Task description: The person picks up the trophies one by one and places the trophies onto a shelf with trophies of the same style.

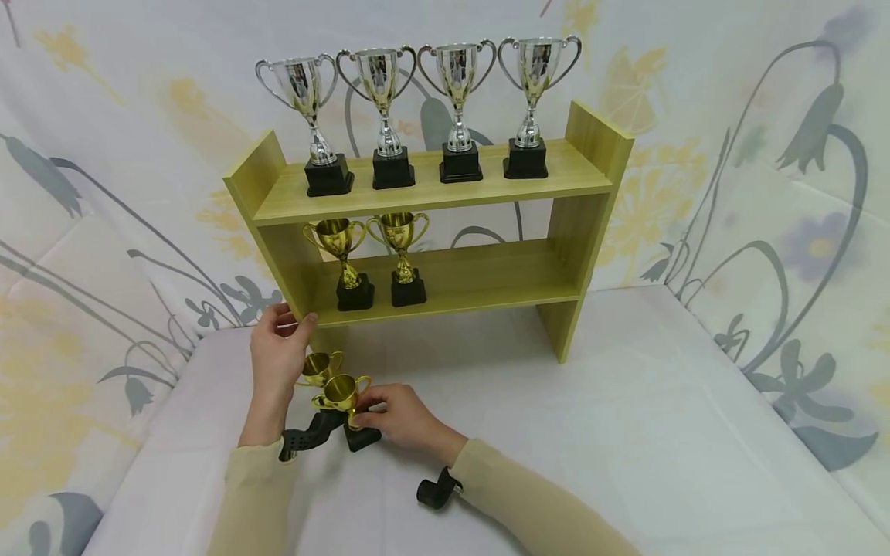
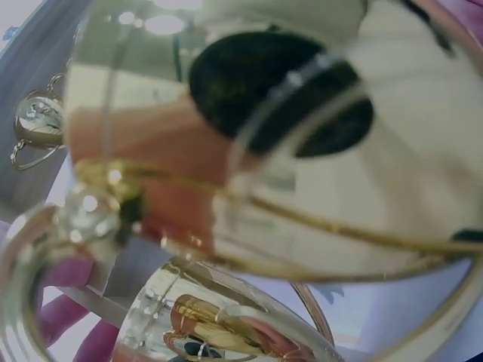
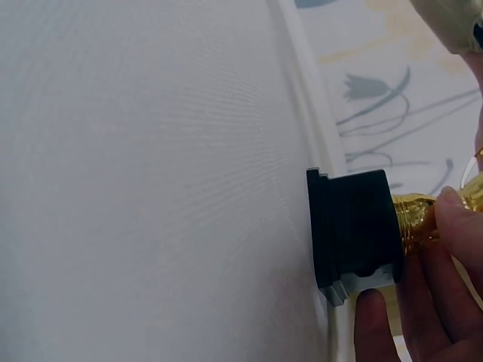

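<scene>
My right hand [image 1: 403, 417] pinches a small gold trophy [image 1: 341, 394] by its stem, low over the white cloth. In the right wrist view the trophy's black base [image 3: 355, 226] shows, with thumb and fingers at the gold stem. At the wooden shelf's [image 1: 445, 301] left side panel, my left hand [image 1: 278, 351] grips the edge, thumb in front. Another gold trophy [image 1: 318, 367] stands behind the held one, partly hidden by the left forearm. A shiny gold cup [image 2: 302, 204] fills most of the left wrist view.
Several silver trophies [image 1: 456, 77] stand in a row on the upper board. Two gold trophies, one at the left [image 1: 337, 239] and one beside it [image 1: 399, 232], stand on the lower board. White cloth [image 1: 626, 448] covers the table; a patterned curtain hangs behind.
</scene>
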`<state>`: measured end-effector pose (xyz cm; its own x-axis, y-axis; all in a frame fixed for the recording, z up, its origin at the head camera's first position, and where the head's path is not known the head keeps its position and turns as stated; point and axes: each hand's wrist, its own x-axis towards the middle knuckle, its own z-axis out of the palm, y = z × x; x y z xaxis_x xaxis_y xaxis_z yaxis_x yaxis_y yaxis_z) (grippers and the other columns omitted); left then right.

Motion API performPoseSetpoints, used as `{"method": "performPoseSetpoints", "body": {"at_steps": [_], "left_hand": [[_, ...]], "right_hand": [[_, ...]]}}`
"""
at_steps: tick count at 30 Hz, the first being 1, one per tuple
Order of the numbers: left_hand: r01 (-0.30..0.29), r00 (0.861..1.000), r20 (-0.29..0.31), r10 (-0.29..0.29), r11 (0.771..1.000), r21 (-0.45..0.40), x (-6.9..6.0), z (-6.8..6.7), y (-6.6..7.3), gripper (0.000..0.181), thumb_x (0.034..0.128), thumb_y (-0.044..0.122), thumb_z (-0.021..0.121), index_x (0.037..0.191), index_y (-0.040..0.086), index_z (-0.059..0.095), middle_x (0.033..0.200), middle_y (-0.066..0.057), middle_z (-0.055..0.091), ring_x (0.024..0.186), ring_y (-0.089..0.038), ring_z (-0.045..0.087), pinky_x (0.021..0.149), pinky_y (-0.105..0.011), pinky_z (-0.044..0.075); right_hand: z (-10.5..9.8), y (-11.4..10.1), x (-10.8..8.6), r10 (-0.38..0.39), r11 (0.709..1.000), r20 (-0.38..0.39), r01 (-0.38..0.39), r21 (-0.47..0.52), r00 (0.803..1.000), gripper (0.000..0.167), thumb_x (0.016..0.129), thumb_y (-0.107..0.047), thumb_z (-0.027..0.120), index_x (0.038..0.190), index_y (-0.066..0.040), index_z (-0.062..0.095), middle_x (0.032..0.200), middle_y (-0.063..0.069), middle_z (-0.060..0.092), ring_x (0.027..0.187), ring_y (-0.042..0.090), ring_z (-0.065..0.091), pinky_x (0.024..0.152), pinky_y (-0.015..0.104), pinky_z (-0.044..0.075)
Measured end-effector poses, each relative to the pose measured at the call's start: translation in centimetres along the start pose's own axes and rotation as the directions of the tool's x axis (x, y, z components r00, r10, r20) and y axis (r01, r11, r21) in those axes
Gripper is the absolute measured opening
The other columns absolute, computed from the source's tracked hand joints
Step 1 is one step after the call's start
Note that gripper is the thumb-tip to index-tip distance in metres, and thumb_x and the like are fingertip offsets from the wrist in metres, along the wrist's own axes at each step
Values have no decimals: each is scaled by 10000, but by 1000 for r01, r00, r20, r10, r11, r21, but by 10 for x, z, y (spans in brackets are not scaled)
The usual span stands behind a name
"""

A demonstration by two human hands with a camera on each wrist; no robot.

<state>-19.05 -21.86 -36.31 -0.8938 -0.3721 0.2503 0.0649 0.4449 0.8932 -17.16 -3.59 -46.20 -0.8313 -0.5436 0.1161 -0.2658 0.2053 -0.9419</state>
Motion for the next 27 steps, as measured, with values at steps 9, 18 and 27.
{"method": "performPoseSetpoints", "body": {"at_steps": [9,18,27], "left_hand": [[-11,1000,-9,12,998,60,1,-1,4,437,958,255,627,1311,4,567,1172,-178,590,995,-281,586,662,-198,451],[-15,999,-31,18,996,87,4,3,8,451,962,293,609,1314,14,566,1187,-171,601,991,-288,605,687,-246,461],[-82,995,-45,89,986,143,6,3,5,424,957,258,635,1280,-11,580,1158,-196,626,957,-314,607,726,-347,479]], "right_hand": [[-1,1,1,10,999,3,-10,-49,1000,109,869,-134,778,970,-105,749,964,-69,711,960,25,638,825,195,507],[-2,1,1,12,998,-5,-12,-62,1000,120,868,-159,782,978,-119,755,966,-87,713,979,19,625,856,223,497],[-2,-1,-1,30,998,-12,-31,-51,999,90,871,-169,779,957,-147,764,939,-118,707,976,19,618,909,282,476]]}}
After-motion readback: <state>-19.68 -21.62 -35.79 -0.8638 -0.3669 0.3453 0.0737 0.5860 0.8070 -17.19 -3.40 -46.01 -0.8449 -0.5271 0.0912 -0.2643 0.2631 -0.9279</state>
